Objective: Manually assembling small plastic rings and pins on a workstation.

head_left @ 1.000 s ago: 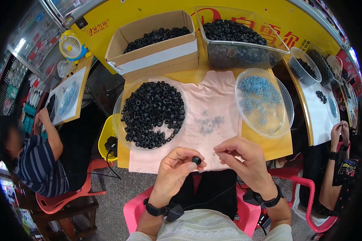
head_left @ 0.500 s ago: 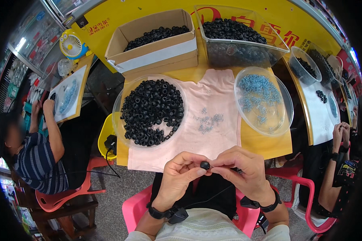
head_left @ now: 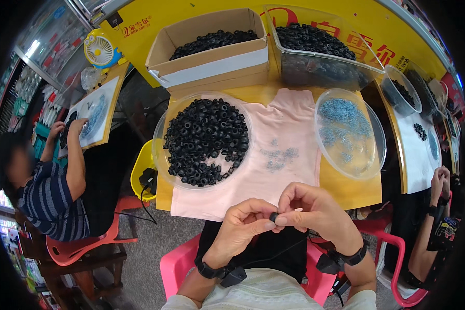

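A small black round plastic part (head_left: 274,217) is pinched between the thumb and fingers of my left hand (head_left: 238,230), just in front of the table's near edge. My right hand (head_left: 318,213) meets it from the other side, thumb and fingertips closed together against the part. Whether those fingertips hold a tiny piece is too small to tell. Beyond my hands lies a pink cloth (head_left: 253,191) with a scatter of tiny clear bluish pieces (head_left: 279,157). On the cloth's left, a round clear tray (head_left: 163,173) holds many black hollow parts (head_left: 206,134).
An oval clear tray (head_left: 367,168) of tiny bluish pieces stands at right. At the back are a cardboard box (head_left: 217,67) and a clear bin (head_left: 320,70), both with black parts. A yellow bucket (head_left: 139,168) stands left. Co-workers sit at side tables, one in a striped shirt (head_left: 54,199).
The view has shifted slightly. My fingertips have closed further over the black part, which now shows less and looks turned. The left co-worker's hands have moved over the side table.
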